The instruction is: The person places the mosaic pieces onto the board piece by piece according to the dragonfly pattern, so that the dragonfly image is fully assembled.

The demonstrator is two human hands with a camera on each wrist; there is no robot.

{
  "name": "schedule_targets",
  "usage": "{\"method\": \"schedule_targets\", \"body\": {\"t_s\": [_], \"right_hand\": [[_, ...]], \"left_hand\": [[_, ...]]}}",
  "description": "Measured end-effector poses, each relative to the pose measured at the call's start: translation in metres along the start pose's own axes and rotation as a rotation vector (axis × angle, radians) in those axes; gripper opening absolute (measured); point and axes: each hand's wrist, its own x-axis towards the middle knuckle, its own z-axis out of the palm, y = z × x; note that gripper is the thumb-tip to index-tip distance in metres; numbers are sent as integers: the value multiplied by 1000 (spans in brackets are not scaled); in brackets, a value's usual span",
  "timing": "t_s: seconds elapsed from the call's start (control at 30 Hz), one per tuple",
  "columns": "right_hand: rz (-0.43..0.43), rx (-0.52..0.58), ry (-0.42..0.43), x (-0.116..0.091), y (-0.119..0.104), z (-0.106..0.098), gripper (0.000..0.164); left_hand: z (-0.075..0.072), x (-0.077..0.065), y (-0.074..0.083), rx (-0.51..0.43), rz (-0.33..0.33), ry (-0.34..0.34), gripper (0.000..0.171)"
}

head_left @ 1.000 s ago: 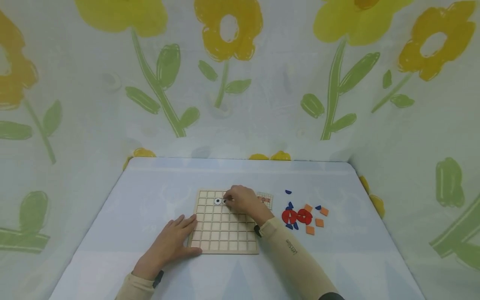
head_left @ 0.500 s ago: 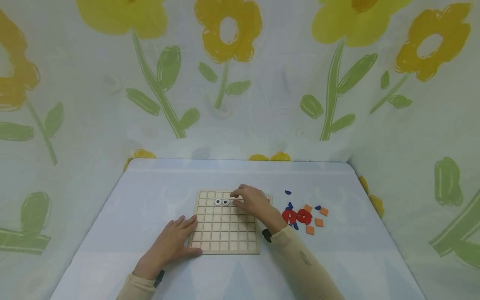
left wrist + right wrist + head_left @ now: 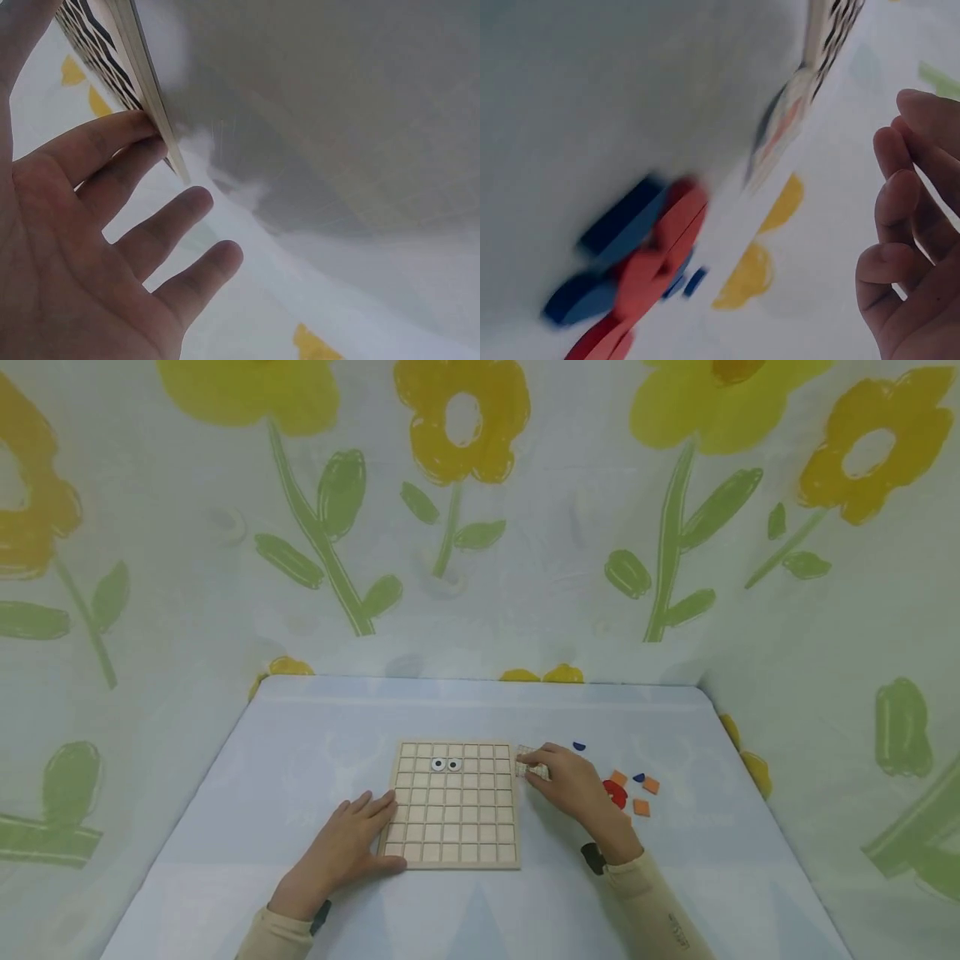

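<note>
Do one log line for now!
left hand: touches grid board | right hand: near patterned card | eye pieces: on grid board

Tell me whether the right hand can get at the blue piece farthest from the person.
Likely yes: the right hand looks empty, and that blue piece lies uncovered on the tabletop just beyond it, with nothing seen standing between them.

Flat grid brd [image 3: 448,817] w/ 2 eye-pcs [image 3: 438,764]
</note>
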Motion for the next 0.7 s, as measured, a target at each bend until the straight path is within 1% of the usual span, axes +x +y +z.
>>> {"method": "schedule_targets", "body": {"t_s": [0.1,0.27,0.47,0.6,0.7], "right_hand": [[70,-10,-32,-12,18,-6,28],[138,-41,-66,-29,43,-14,28],[168,-70,-130,-44,57,-18,30],[172,-79,-141,-46,59,-18,30],[147,-82,-137,-45,59,-16,25]], "left_hand": [[0,0,2,-3,3,-3,94],[-1,0,3,-1,12,2,93],[-1,0,2,-3,5,-8,94],[0,1,1,-9,-1,-9,95],[2,1,0,-12,0,-7,95]]}}
